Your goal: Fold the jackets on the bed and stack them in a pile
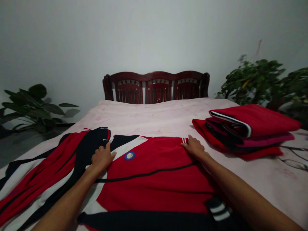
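A red, white and black tracksuit jacket [154, 154] lies flat and sideways on the bed in front of me, with a round blue badge [129, 156] on its chest. My left hand [102, 158] is closed on the white and black part near the jacket's neck end. At the opposite end, my right hand [194, 147] pinches the far corner beside a white-striped edge. Both hands' fingertips are partly hidden in the cloth. To the left, another red, black and white garment [60, 160] is spread out, reaching up to my left hand.
Folded red and dark clothes [255, 122] are piled on the bed at right, with eyeglasses [295, 163] beside them. A pink bedsheet [154, 117] covers the bed, up to a dark wooden headboard [157, 86]. Leafy plants stand left [36, 107] and right [255, 80].
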`<action>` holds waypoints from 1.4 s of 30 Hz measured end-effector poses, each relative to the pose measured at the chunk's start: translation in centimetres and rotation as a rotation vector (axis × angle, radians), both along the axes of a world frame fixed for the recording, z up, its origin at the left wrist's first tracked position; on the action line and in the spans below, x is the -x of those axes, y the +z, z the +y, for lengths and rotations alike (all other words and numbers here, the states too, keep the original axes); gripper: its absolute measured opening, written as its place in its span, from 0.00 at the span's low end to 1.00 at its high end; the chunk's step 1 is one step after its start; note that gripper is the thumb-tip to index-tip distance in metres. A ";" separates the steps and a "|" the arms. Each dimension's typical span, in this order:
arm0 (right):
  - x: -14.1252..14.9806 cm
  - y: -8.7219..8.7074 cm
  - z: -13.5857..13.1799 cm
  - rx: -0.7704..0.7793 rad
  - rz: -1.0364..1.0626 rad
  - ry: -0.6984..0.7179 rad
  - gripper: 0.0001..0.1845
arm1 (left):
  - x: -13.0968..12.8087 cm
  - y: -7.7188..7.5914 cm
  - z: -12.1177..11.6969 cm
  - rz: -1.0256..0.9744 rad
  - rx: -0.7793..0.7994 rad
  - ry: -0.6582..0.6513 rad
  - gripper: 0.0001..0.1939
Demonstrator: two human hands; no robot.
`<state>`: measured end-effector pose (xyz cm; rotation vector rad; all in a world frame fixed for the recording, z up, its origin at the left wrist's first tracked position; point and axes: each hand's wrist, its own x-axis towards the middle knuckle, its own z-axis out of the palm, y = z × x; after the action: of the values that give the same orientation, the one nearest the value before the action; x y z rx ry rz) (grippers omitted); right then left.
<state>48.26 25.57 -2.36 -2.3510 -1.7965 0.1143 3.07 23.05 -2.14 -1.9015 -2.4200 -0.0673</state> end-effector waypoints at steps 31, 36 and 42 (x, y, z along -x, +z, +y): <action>-4.8 1.0 -8.2 0.005 -0.123 0.404 0.24 | 2.5 -3.9 -7.6 -0.166 -0.189 -0.764 0.23; -4.8 1.4 -16.6 0.105 0.360 0.538 0.39 | 3.5 -1.1 -14.8 -0.417 0.009 -0.833 0.17; -2.5 0.7 -23.5 -0.005 0.215 0.431 0.37 | 3.5 -1.1 -18.0 -0.356 0.014 -0.819 0.21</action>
<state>50.78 2.02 -1.67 -1.8285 -2.1484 0.4012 -0.38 5.01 -3.21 -2.9438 -1.6004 -0.4542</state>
